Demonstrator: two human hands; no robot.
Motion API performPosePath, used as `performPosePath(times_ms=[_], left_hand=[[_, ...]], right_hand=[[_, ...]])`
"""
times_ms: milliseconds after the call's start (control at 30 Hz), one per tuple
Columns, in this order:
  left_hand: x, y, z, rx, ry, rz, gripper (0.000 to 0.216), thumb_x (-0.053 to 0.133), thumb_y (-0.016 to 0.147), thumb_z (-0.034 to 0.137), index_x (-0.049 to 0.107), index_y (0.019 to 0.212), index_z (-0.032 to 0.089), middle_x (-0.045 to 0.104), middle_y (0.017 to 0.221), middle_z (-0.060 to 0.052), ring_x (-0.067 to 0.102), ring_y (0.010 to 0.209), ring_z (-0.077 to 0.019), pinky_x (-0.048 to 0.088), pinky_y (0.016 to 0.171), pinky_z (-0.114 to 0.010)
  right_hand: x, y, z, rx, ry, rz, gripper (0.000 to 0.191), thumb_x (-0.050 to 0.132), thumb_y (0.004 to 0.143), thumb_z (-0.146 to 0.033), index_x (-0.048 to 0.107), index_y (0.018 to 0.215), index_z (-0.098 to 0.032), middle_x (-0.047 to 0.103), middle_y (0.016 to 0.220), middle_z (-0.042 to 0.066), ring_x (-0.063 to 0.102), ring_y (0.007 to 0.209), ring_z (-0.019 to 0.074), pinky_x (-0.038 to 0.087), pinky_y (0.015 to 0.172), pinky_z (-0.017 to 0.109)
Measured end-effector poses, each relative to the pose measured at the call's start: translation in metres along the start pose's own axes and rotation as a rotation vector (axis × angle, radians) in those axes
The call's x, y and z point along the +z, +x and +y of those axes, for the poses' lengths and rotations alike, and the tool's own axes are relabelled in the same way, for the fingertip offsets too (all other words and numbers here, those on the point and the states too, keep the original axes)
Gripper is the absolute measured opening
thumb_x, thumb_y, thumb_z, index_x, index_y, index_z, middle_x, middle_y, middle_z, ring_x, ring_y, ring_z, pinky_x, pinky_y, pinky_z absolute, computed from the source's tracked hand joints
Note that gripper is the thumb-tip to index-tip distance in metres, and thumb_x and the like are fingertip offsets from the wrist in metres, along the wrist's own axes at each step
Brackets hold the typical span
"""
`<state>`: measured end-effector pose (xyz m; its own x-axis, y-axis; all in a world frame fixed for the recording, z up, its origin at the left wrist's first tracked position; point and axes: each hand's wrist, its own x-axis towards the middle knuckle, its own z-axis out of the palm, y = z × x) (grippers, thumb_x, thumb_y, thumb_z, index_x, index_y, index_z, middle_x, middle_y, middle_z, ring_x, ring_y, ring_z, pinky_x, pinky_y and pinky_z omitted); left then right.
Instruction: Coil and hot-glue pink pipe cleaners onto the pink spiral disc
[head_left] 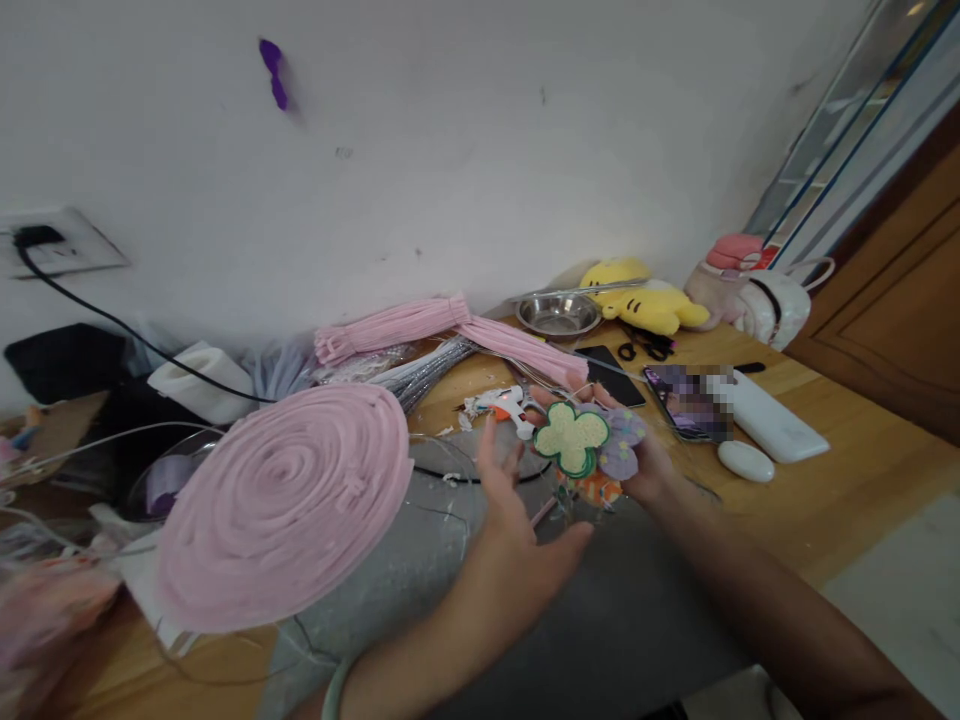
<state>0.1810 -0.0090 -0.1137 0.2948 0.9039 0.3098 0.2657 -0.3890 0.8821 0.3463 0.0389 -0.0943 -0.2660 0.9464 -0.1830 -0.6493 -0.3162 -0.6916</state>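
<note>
My right hand [651, 468] holds a small bunch of flower-shaped patches over the grey mat [630, 600]. The cream clover patch with a green edge [571, 440] faces me, a purple flower patch [621, 442] sits beside it, and an orange patterned patch [596, 488] shows underneath. My fingers are partly hidden behind them. Just left of the bunch, my left hand [514, 540] is open, thumb and fingers apart, with nothing in it. Beyond my hands lies a white and orange glue gun [514, 410] among white scraps.
A large pink coil [285, 490] covers the left side. Pink pipe-cleaner bundles [397, 325], silver stems [439, 370] and a steel bowl [559, 315] lie by the wall. A yellow plush [645, 300], scissors [645, 348], phone [679, 405] and white case [776, 420] are rightward. A black cord [142, 335] crosses the left.
</note>
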Motion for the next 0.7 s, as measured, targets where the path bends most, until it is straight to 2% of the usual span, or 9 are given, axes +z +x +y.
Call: performPosePath(times_ms=[67, 133, 233, 300, 367, 433, 567, 633, 700], left_hand=[[0.011, -0.003, -0.005, -0.132, -0.196, -0.054, 0.106, 0.068, 0.075, 0.014, -0.013, 0.142, 0.029, 0.028, 0.149, -0.020, 0.047, 0.128, -0.0256, 0.050, 0.093, -0.042], [0.020, -0.003, -0.009, -0.277, -0.381, -0.179, 0.092, 0.062, 0.082, 0.015, -0.006, 0.144, 0.025, 0.046, 0.138, -0.018, 0.054, 0.120, -0.0217, 0.049, 0.093, -0.040], [0.026, -0.001, -0.011, -0.410, -0.478, -0.297, 0.050, 0.054, 0.089, 0.026, 0.034, 0.134, 0.017, 0.066, 0.108, -0.011, 0.064, 0.100, -0.0190, 0.050, 0.087, -0.034], [0.025, 0.000, -0.011, -0.419, -0.452, -0.310, 0.032, 0.052, 0.090, 0.040, 0.056, 0.109, 0.015, 0.068, 0.091, -0.007, 0.065, 0.088, -0.0182, 0.050, 0.079, -0.030], [0.023, 0.001, -0.010, -0.427, -0.431, -0.320, 0.039, 0.050, 0.087, 0.051, 0.062, 0.088, 0.014, 0.067, 0.078, -0.004, 0.064, 0.077, -0.0166, 0.049, 0.071, -0.027], [0.023, 0.000, -0.011, -0.430, -0.417, -0.338, 0.044, 0.048, 0.087, 0.056, 0.061, 0.081, 0.014, 0.065, 0.071, -0.003, 0.062, 0.069, -0.0149, 0.049, 0.066, -0.026], [0.028, -0.004, -0.017, -0.405, -0.395, -0.370, 0.043, 0.046, 0.088, 0.054, 0.062, 0.091, 0.014, 0.068, 0.080, -0.005, 0.064, 0.072, -0.0158, 0.051, 0.068, -0.028], [0.030, -0.009, -0.021, -0.375, -0.379, -0.353, 0.042, 0.047, 0.089, 0.050, 0.058, 0.110, 0.015, 0.067, 0.106, -0.011, 0.064, 0.097, -0.0205, 0.051, 0.084, -0.034], [0.030, -0.013, -0.022, -0.350, -0.361, -0.319, 0.052, 0.047, 0.090, 0.047, 0.041, 0.132, 0.016, 0.050, 0.136, -0.015, 0.048, 0.126, -0.0245, 0.040, 0.102, -0.043]], right_hand=[[-0.001, -0.001, -0.004, -0.029, -0.064, 0.031, 0.041, 0.044, 0.088, -0.052, 0.057, 0.120, -0.030, 0.070, 0.111, 0.004, 0.067, 0.097, 0.0248, 0.054, 0.082, 0.043], [0.000, -0.001, -0.006, -0.046, -0.099, 0.056, 0.044, 0.045, 0.085, -0.056, 0.059, 0.118, -0.031, 0.071, 0.110, 0.005, 0.067, 0.097, 0.0255, 0.054, 0.082, 0.043], [0.002, -0.004, -0.008, -0.051, -0.114, 0.071, 0.046, 0.049, 0.081, -0.058, 0.061, 0.116, -0.030, 0.072, 0.105, 0.007, 0.067, 0.096, 0.0265, 0.055, 0.080, 0.041], [0.002, -0.007, -0.011, -0.061, -0.125, 0.082, 0.045, 0.050, 0.081, -0.056, 0.062, 0.114, -0.029, 0.073, 0.102, 0.007, 0.067, 0.096, 0.0267, 0.055, 0.080, 0.041], [0.000, -0.011, -0.016, -0.082, -0.135, 0.095, 0.041, 0.051, 0.082, -0.053, 0.063, 0.112, -0.028, 0.074, 0.099, 0.007, 0.067, 0.097, 0.0271, 0.055, 0.081, 0.041], [-0.004, -0.016, -0.021, -0.110, -0.146, 0.111, 0.037, 0.053, 0.082, -0.049, 0.066, 0.107, -0.025, 0.074, 0.099, 0.008, 0.067, 0.098, 0.0279, 0.054, 0.081, 0.041], [-0.011, -0.024, -0.026, -0.184, -0.149, 0.165, 0.027, 0.056, 0.081, -0.044, 0.068, 0.093, -0.023, 0.074, 0.101, 0.007, 0.066, 0.100, 0.0273, 0.054, 0.082, 0.040], [-0.013, -0.026, -0.026, -0.204, -0.144, 0.198, 0.027, 0.056, 0.081, -0.044, 0.068, 0.094, -0.023, 0.074, 0.099, 0.006, 0.068, 0.098, 0.0260, 0.055, 0.082, 0.039], [-0.017, -0.027, -0.027, -0.210, -0.138, 0.233, 0.031, 0.056, 0.082, -0.044, 0.068, 0.100, -0.023, 0.075, 0.097, 0.006, 0.069, 0.094, 0.0253, 0.055, 0.080, 0.039]])
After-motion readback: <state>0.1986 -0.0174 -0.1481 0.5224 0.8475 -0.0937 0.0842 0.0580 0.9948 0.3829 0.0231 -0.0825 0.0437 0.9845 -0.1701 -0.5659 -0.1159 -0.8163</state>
